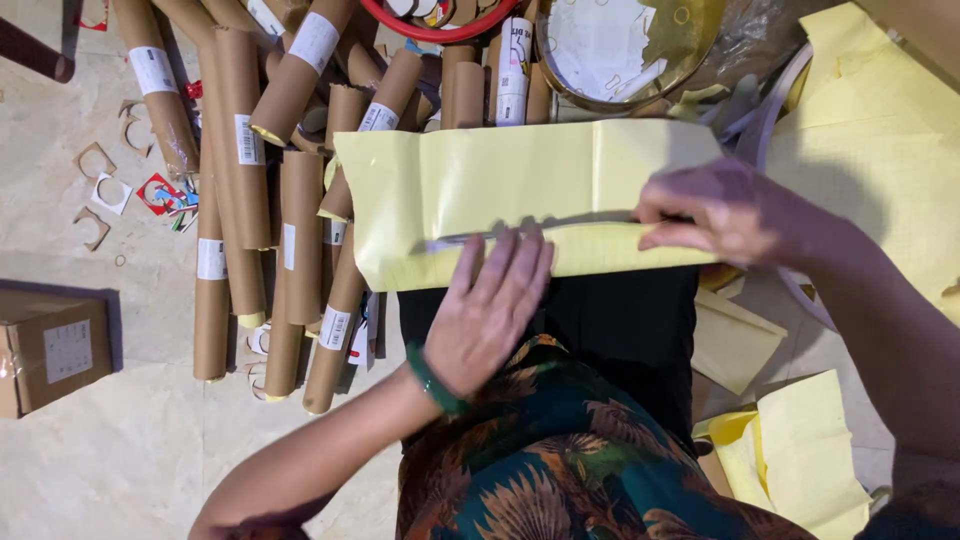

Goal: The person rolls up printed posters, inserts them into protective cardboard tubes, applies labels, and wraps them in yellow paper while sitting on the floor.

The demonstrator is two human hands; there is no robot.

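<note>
Across my lap, on the black cloth over my knees, lies the large sheet of glossy yellow backing paper [500,180], its near edge folded up into a long flap that runs from my left knee to my right. My left hand [487,305] lies flat on that flap near its middle, fingers spread and straight, gripping nothing, only pressing the fold down; a green bangle [432,380] sits on that wrist. My right hand [715,212] is at the right end of the same fold, fingers curled low over the crease and pinching or pressing the paper there; I cannot tell whether the thumb is under the flap.

I judge that I am in the middle of creasing: the fold is laid but looks soft toward its left end, where the sheet overhangs my knee. To finish it I would need to keep the right end pinned and slide the flat left palm outward along the crease with even pressure, so the slick paper does not skew.

Past the far edge of the sheet, brown cardboard tubes with white labels [240,150] lie heaped on the pale floor [130,450], a small cardboard box [50,350] sits to my left, and loose yellow paper offcuts [800,450] lie to my right.
</note>
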